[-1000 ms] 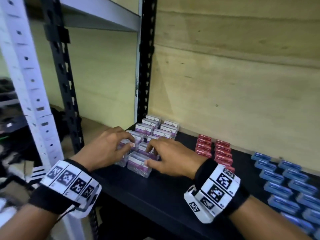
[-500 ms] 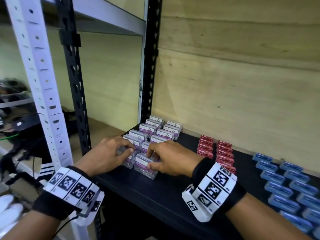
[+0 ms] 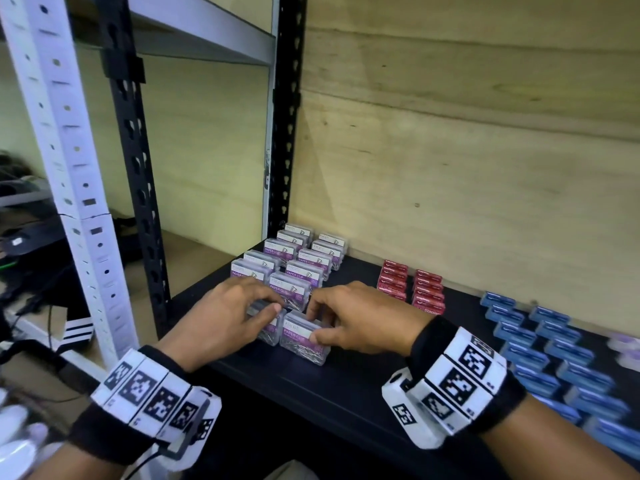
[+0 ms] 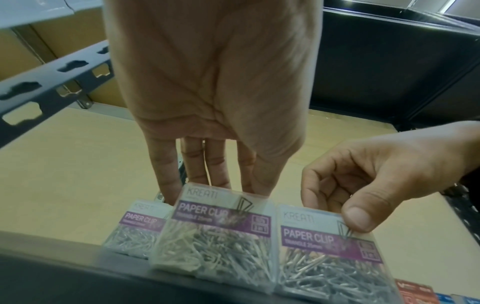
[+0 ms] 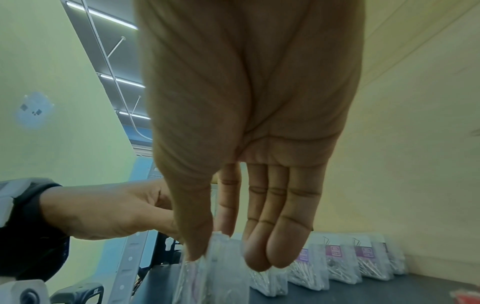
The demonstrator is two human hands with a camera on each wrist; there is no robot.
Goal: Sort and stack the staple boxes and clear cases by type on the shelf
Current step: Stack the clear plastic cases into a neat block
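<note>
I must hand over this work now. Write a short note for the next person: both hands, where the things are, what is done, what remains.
Left hand: grips a clear paper clip case at the shelf front.
Right hand: pinches the neighbouring clear case beside it.
Done: clear cases stand in two rows at the back left; red staple boxes sit in two columns; blue boxes sit in rows on the right.
Left: set these two front cases in line with their rows. Something pale at the far right edge is too blurred to tell.

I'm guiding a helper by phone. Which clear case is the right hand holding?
On the black shelf, find the clear paper-clip cases at its left end. Two stand nearest the front edge; it is the right-hand case, pinched by the right hand.
</note>
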